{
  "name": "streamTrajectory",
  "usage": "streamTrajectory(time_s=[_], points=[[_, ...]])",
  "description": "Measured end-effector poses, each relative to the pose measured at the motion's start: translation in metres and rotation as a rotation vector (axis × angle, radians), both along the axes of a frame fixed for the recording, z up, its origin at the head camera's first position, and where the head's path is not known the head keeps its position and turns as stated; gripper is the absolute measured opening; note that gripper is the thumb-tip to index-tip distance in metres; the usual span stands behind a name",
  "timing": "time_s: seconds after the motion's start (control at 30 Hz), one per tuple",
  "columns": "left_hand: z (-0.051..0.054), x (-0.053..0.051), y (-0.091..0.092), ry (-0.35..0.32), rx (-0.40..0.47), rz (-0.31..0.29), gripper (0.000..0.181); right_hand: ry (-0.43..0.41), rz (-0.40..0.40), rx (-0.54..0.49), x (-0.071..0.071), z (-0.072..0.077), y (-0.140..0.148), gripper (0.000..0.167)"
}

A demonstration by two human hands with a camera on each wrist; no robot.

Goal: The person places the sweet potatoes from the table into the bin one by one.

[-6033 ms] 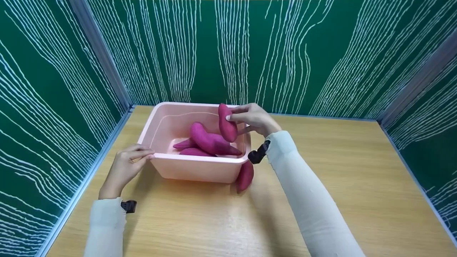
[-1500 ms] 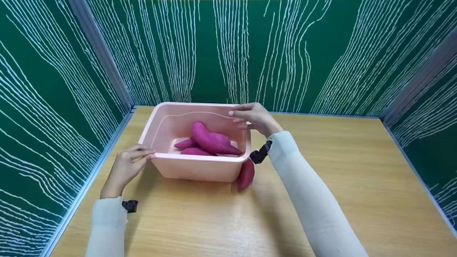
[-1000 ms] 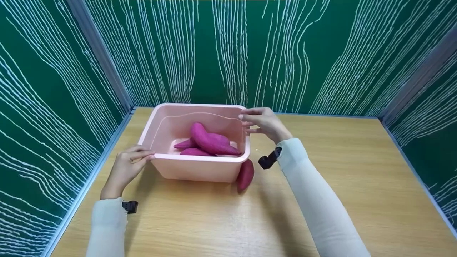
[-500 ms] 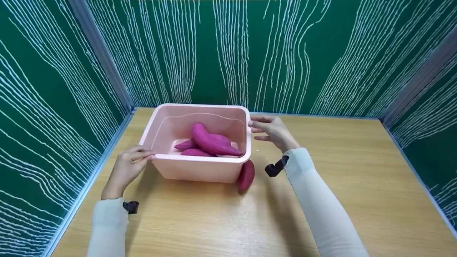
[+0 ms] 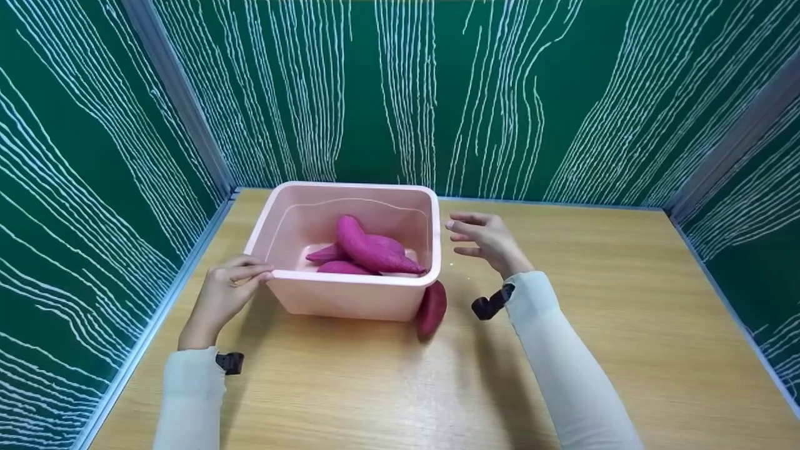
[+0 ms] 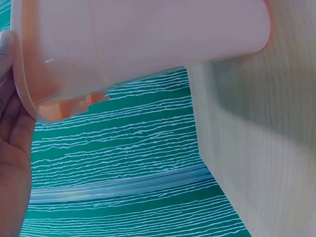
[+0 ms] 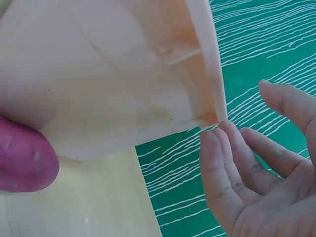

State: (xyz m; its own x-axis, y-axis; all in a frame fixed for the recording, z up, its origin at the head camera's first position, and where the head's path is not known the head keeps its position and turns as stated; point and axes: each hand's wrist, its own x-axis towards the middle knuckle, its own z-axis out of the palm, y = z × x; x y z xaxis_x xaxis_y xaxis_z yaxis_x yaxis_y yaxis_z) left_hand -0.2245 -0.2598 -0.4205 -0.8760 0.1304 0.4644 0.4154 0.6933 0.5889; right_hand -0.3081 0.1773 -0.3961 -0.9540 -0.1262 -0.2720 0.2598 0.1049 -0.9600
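Observation:
A pink plastic bin (image 5: 350, 299) stands on the table. My left hand (image 5: 225, 294) pinches its rim at the near left corner, thumb and fingers on either side of the edge. Inside lie several magenta sweet potatoes (image 5: 365, 247), heaped together on the bottom; the near wall hides part of them. Another sweet potato (image 5: 432, 311) leans outside against the near right corner. To the right of the bin, my right hand (image 5: 490, 240) hovers with its fingers loosely bent and holds nothing. In the right wrist view its fingertips appear close by the bin's rim (image 7: 217, 84).
The wooden table (image 5: 625, 300) extends to the right and toward the front. Green walls (image 5: 562, 94) with white wavy lines enclose the back and both sides, joined by grey metal posts (image 5: 181, 94). Tiny white specks lie on the table right of the bin.
Six seconds ago my right hand held a sweet potato over the bin; it has let that go. Since then it has moved right and nearer, clear of the rim. The left hand has stayed put.

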Motion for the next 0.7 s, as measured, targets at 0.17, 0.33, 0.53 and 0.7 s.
streamTrajectory(time_s=[0.17,0.33,0.53,0.7], points=[[0.002,0.002,0.001,-0.033,-0.011,0.011,0.019,-0.019,0.000,0.011,0.003,-0.006,0.005,0.065],[0.002,0.001,0.001,-0.047,-0.010,0.017,0.019,-0.043,-0.007,0.011,0.006,-0.014,0.010,0.068],[0.002,0.001,0.001,-0.030,-0.001,0.014,0.019,-0.070,-0.012,-0.007,0.009,-0.026,0.013,0.071],[0.001,0.001,0.001,0.001,0.012,0.003,0.018,-0.069,-0.007,-0.021,0.013,-0.037,0.015,0.067]])
